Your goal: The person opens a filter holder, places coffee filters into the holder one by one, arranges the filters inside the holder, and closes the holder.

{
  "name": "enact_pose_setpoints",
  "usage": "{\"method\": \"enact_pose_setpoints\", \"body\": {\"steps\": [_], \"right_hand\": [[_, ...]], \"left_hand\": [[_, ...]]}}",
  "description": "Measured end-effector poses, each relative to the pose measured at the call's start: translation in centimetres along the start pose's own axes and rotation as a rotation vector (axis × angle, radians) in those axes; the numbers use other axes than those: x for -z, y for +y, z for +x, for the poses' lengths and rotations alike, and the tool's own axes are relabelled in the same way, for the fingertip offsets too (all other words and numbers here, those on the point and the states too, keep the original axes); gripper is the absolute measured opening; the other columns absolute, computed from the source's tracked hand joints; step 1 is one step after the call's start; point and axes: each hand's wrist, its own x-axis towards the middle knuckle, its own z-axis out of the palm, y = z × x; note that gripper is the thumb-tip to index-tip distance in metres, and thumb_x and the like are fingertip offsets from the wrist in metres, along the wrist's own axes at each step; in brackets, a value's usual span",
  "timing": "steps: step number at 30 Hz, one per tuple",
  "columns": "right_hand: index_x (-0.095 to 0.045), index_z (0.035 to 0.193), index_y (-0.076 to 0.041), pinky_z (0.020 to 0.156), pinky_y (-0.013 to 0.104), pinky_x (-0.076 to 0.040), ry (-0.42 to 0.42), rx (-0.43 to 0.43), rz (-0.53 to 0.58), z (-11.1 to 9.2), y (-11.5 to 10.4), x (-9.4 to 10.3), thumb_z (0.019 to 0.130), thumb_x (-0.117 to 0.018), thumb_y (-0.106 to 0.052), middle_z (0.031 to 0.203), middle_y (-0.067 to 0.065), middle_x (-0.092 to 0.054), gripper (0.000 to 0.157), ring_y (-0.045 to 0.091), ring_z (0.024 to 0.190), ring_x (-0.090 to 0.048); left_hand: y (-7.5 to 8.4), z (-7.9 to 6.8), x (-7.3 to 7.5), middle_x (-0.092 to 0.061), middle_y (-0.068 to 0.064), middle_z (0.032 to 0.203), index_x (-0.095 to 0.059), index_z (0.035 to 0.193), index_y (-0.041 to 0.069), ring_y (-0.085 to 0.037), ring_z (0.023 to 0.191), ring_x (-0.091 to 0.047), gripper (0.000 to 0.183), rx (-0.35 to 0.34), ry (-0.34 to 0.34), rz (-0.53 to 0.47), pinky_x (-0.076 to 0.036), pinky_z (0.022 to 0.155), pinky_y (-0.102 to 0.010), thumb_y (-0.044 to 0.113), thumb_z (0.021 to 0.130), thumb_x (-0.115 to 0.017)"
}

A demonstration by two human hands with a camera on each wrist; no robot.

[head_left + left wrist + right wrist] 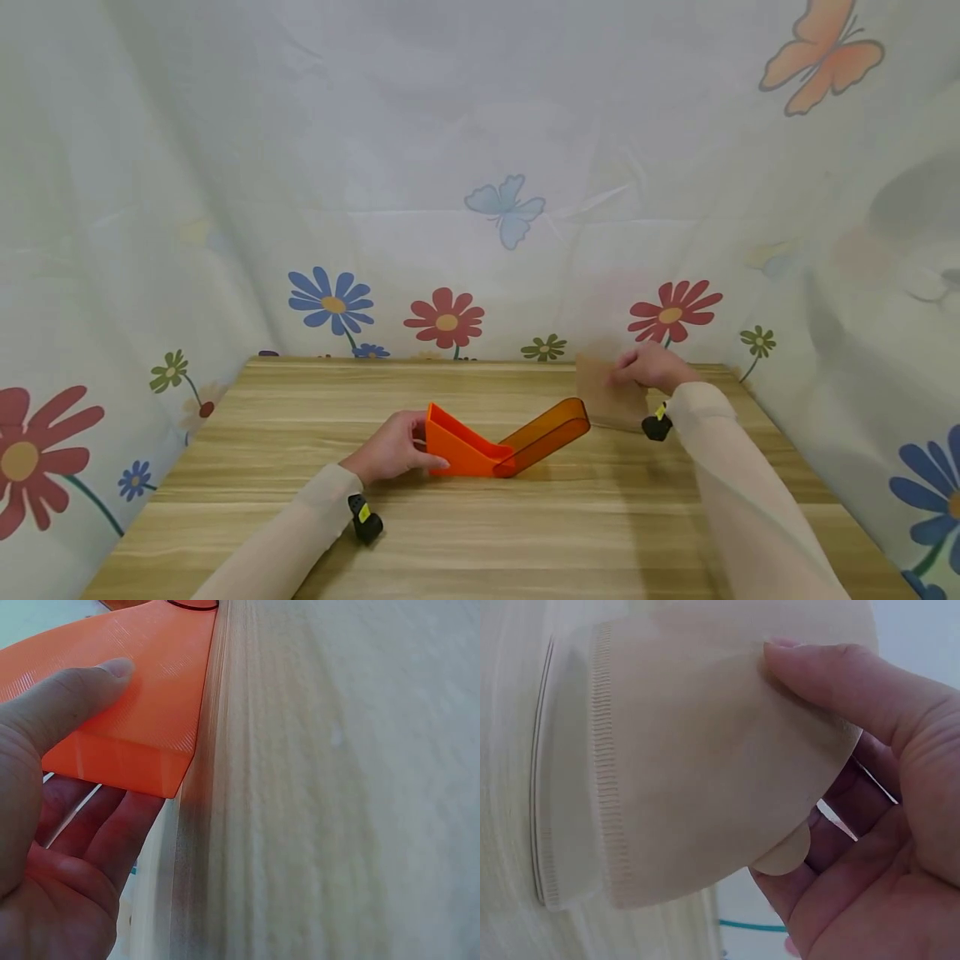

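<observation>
My left hand [392, 448] grips the tall end of an orange wedge-shaped coffee filter holder [459, 447], thumb on the near side and fingers behind. The holder stands on the table, its see-through amber lid [551, 432] swung up to the right on a hinge. To the right, at the back of the table, brown paper coffee filters [600, 393] are pinched between the thumb and fingers of my right hand [654, 367]. In the right wrist view the front filter [682, 765] shows a crimped seam, and more layered paper edges [544, 802] sit behind it close to the tabletop.
The wood-grain table [465, 542] reaches back to a pale curtain [420, 150] printed with flowers and butterflies, which also hangs along both sides. A small black camera is strapped at each wrist.
</observation>
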Motion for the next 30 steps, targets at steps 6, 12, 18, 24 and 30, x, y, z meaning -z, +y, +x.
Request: {"method": "enact_pose_setpoints", "body": {"steps": [6,12,18,24,30], "right_hand": [[-0.076,0.084,-0.007,0.065,0.032,-0.043,0.039,0.072,0.045,-1.8,-2.0,0.3,0.084,-0.085,-0.038,0.072,-0.002,-0.057,0.032,0.022,0.077,-0.051],[-0.069,0.080,-0.006,0.062,0.032,-0.041,0.064,0.110,0.067,-3.3,-3.8,0.6,0.083,-0.085,-0.040,0.068,-0.003,-0.049,0.038,0.022,0.071,-0.047],[-0.072,0.082,-0.007,0.060,0.031,-0.038,0.096,0.167,0.071,-4.7,-6.0,0.5,0.082,-0.086,-0.040,0.072,-0.001,-0.047,0.036,0.022,0.073,-0.044],[-0.077,0.084,-0.010,0.072,0.033,-0.044,0.134,0.211,0.090,-5.9,-8.8,0.1,0.080,-0.088,-0.040,0.086,0.002,-0.064,0.033,0.025,0.091,-0.051],[-0.079,0.085,-0.007,0.073,0.028,-0.051,0.124,0.301,0.128,-6.6,-11.5,-0.8,0.082,-0.088,-0.029,0.090,0.004,-0.073,0.023,0.024,0.088,-0.059]], "left_hand": [[0.1,0.0,-0.1,-0.074,0.008,0.116,-0.069,0.123,0.025,-0.018,0.103,-0.069,0.050,0.000,0.002,0.010,-0.057,0.098,-0.042,0.037,0.079,-0.089],[-0.1,0.1,-0.1,-0.074,0.008,0.115,-0.069,0.123,0.025,-0.018,0.103,-0.069,0.050,0.001,0.001,0.018,-0.057,0.098,-0.042,0.039,0.079,-0.089],[0.1,0.0,-0.1,-0.074,0.008,0.115,-0.068,0.123,0.025,-0.017,0.103,-0.069,0.049,0.002,0.005,0.023,-0.057,0.099,-0.042,0.037,0.080,-0.088],[0.4,-0.2,-0.1,-0.074,0.007,0.116,-0.068,0.124,0.024,-0.018,0.104,-0.069,0.049,0.003,0.006,0.018,-0.057,0.099,-0.042,0.035,0.081,-0.088],[0.5,-0.2,-0.1,-0.074,0.007,0.117,-0.068,0.125,0.024,-0.017,0.104,-0.068,0.049,0.012,0.006,0.024,-0.057,0.100,-0.042,0.034,0.081,-0.088]]}}
